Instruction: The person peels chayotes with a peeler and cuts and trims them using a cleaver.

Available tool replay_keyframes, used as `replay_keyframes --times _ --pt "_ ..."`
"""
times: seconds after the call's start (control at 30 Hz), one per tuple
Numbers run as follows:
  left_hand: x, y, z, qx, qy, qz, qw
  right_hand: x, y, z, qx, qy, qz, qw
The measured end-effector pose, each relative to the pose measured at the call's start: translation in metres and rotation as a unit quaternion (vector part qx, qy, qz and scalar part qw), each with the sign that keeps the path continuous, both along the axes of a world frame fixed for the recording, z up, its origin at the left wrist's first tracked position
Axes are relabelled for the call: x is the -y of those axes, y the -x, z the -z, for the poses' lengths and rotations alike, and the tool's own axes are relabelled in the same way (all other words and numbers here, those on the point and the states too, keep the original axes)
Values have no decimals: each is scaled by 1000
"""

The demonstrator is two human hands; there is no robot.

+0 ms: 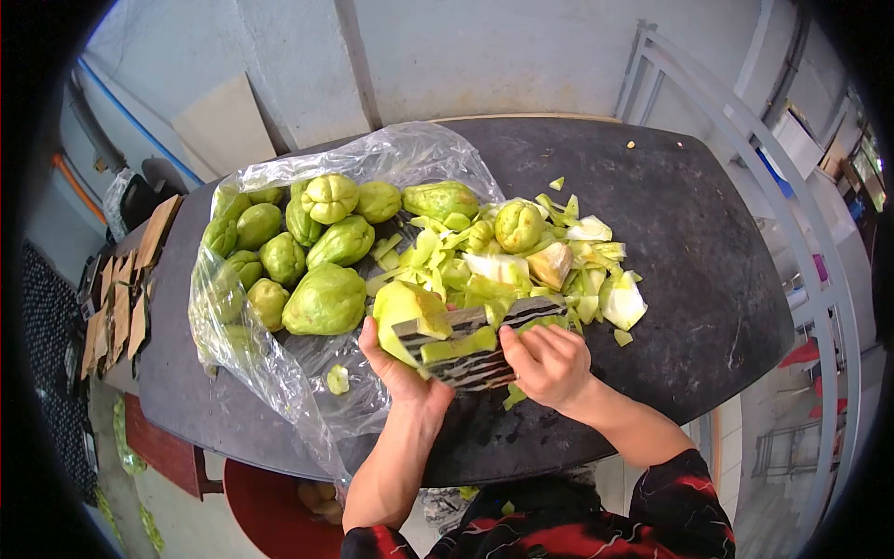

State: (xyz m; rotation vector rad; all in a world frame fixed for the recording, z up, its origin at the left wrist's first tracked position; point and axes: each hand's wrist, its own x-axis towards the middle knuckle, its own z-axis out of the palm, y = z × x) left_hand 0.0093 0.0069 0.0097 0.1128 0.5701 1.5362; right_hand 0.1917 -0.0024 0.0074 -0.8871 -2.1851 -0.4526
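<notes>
My left hand [410, 382] is closed around a partly peeled chayote [407, 315], pale yellow-green where the skin is off. My right hand [549, 363] grips a broad knife [475, 369] whose blade has dark and light stripes; its handle is hidden in my fingers. The blade lies against the chayote's right side, with a strip of green peel [458, 346] stuck to it. Just beyond my hands spreads a heap of peelings [433, 261] and pale cut pieces [622, 300]. One chayote [519, 226] rests on that heap.
A clear plastic bag [279, 373] lies under several whole chayotes [326, 300] at the left of the dark table [689, 214]. Below the front edge stands a red tub [265, 512] with pale round things inside. A grey metal railing [745, 130] runs along the right.
</notes>
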Motion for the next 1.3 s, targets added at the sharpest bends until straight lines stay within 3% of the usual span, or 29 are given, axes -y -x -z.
replay_keyframes --times 0.3,0.4,0.5,0.53,0.77,0.9,0.93,1.17,1.23,1.3 --pt "-1 7 -2 -27 -60 5 998 8 -2 -10 -16 28 -29 999" --pt "-1 11 8 -20 -114 71 991 13 0 -15 -26 30 -54 998" --pt "-2 6 4 -73 -88 13 993 0 -4 -7 -67 69 -47 994" --pt "-2 6 1 -8 -116 29 993 -4 -7 1 -78 117 -22 990" --pt "-3 11 13 -68 -168 113 977 9 -7 -16 -84 120 -69 987" --pt "-1 5 2 -19 -170 116 978 -5 -13 0 -100 164 11 981" --pt "-5 11 11 -17 -192 161 968 -9 -15 2 -106 160 9 981" --pt "-1 12 3 -34 -148 127 980 -8 -17 1 -116 162 10 980" --pt "1 13 -3 -17 -157 163 974 -11 -21 -1 -101 255 56 960" --pt "-3 15 -1 -2 -179 182 967 -10 -21 -5 -115 261 45 957"
